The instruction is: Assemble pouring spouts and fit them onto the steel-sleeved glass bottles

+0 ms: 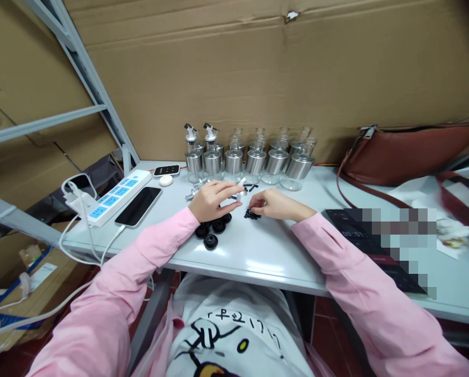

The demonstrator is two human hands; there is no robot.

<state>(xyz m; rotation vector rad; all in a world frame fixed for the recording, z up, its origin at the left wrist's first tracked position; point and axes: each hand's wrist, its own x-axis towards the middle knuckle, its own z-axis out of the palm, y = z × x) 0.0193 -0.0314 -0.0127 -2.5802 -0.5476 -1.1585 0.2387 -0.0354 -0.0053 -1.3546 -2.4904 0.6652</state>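
Between the thumb and fingers of my left hand (214, 200) is a white pour spout (240, 196), held above the table. To its right, my right hand (271, 204) has its fingertips pinched together at a small pile of black parts (252, 214); whether a piece is between them is hidden. Several round black stoppers (210, 241) lie below my left hand. Behind that hand, clear and silvery spout pieces (197, 187) are partly covered. A few black levers (252, 187) rest just beyond my fingers.
Glass bottles with steel bands (255, 161) stand in rows at the back, two with spouts fitted. At left are a power strip (118, 196), a phone (139, 207) and cables. A brown bag (411, 154) and a dark tablet-like device (370, 246) are at right.
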